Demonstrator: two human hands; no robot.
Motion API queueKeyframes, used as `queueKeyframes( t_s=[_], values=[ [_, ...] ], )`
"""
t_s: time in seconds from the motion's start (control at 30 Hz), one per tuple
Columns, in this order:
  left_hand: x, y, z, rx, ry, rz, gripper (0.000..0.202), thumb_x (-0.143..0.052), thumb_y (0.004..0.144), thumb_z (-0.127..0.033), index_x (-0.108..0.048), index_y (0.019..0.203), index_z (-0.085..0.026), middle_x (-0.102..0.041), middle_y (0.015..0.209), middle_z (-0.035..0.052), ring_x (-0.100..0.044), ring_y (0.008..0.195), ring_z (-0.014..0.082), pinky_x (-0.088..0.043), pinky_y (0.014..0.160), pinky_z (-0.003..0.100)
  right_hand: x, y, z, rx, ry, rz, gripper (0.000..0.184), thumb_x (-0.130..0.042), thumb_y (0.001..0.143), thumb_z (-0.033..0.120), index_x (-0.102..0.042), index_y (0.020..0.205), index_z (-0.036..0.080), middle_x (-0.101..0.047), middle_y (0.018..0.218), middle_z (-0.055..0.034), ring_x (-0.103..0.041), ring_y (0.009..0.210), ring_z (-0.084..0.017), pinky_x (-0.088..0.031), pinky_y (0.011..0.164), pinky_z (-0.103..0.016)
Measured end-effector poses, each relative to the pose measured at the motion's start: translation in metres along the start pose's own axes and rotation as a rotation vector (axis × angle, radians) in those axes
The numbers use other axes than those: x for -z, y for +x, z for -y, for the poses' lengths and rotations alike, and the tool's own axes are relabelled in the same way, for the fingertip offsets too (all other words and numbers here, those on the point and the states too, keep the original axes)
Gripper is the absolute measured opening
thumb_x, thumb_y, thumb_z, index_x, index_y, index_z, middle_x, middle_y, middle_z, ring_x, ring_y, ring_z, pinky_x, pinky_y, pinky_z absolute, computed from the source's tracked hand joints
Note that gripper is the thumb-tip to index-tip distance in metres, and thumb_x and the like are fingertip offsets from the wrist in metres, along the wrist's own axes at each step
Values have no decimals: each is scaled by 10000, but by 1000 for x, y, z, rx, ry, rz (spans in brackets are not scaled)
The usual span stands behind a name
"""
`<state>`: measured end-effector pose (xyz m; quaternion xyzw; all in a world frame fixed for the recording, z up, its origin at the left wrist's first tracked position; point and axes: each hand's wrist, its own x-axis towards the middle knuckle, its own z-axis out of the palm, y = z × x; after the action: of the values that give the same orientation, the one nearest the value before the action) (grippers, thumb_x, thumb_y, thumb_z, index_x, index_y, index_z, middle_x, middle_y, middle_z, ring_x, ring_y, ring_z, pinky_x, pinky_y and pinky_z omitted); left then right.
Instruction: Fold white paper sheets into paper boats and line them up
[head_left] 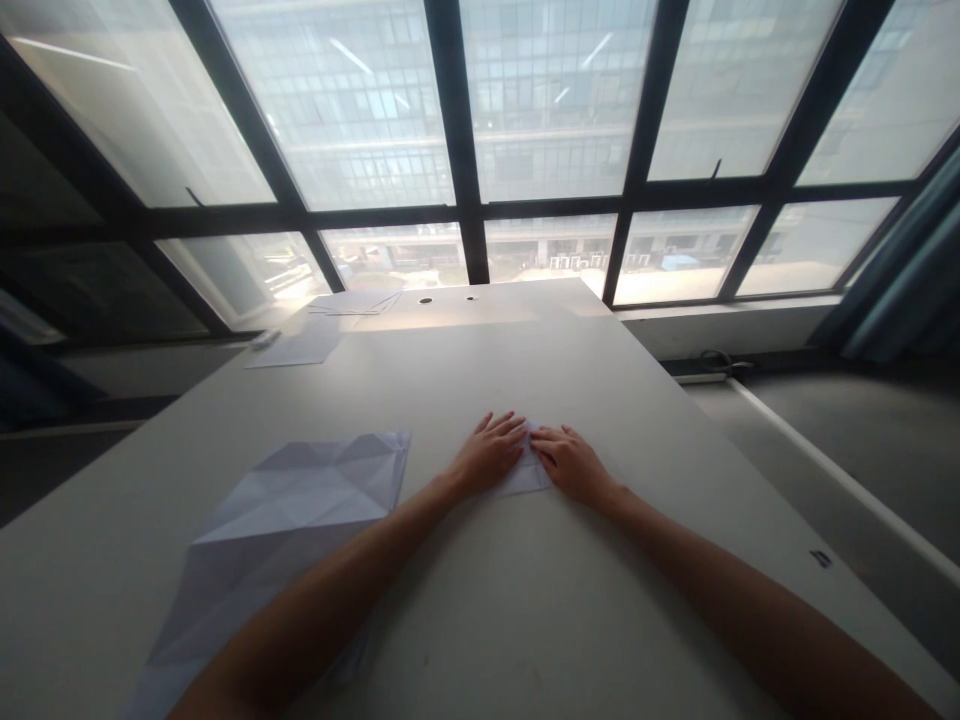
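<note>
A small folded sheet of white paper [531, 478] lies on the white table, partly covered by both my hands. My left hand [491, 452] rests flat on its left side, fingers stretched out and slightly apart. From the right, my right hand [574, 462] lies over the paper's other side with its fingers extended toward the left hand. Fold lines show on the strip of paper between the hands. To the left, a large creased sheet of paper [300, 490] spreads across the table, partly hidden beneath my left forearm.
The white table [480, 370] runs toward tall windows. Several loose sheets [300, 345] lie at its far left, with a small light object [265, 340] beside them. Two holes [425, 300] sit near the far edge. A small dark mark [820, 558] is near the right edge.
</note>
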<state>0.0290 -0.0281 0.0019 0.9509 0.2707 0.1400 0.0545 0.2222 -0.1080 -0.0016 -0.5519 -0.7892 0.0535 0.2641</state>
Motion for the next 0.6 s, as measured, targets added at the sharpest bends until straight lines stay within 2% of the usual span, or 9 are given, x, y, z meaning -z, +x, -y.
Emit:
queueKeyframes(
  t_s=[0.07,0.13,0.27,0.4,0.5,0.6],
  values=[
    [4,0,-3,-86,-40,6,427,-432,966,-292,-471,1390,-266,-480,1443,44,-389,1366,194,-185,1178,427,1,0,1,-36,-21,7,343,-450,941,196,-631,1227,251,-579,1346,-57,-491,1273,-192,-268,1117,-432],
    [8,-1,-7,-145,-77,38,490,-456,962,-345,-399,1441,-262,-436,1476,56,-376,1375,194,-206,1175,406,3,0,2,-67,-39,11,360,-441,943,203,-609,1260,237,-568,1357,-67,-475,1287,-200,-269,1114,-432],
    [13,-4,-13,-159,-59,124,707,-440,944,-533,-192,1526,-217,-236,1566,97,-198,1450,235,-168,1177,431,4,-1,1,-103,-66,19,389,-427,941,209,-574,1302,201,-543,1383,-70,-437,1318,-219,-255,1121,-443],
    [12,-5,-13,-154,-10,176,804,-377,928,-631,-90,1541,-197,-128,1583,120,-104,1465,250,-102,1177,455,1,-1,0,-122,-83,29,417,-422,935,208,-542,1334,176,-514,1410,-77,-413,1336,-215,-229,1136,-429],
    [10,-4,-12,-147,-4,169,810,-385,925,-634,-81,1542,-207,-130,1582,115,-111,1464,247,-95,1177,457,0,0,-1,-131,-92,39,426,-421,934,212,-531,1344,181,-503,1420,-83,-403,1343,-207,-211,1141,-427],
    [11,-4,-12,-150,-21,130,768,-452,918,-595,-168,1531,-231,-228,1564,105,-198,1449,239,-119,1180,460,-1,0,-1,-146,-104,43,420,-422,936,223,-534,1340,191,-505,1417,-87,-401,1342,-213,-179,1146,-452]
  ],
)
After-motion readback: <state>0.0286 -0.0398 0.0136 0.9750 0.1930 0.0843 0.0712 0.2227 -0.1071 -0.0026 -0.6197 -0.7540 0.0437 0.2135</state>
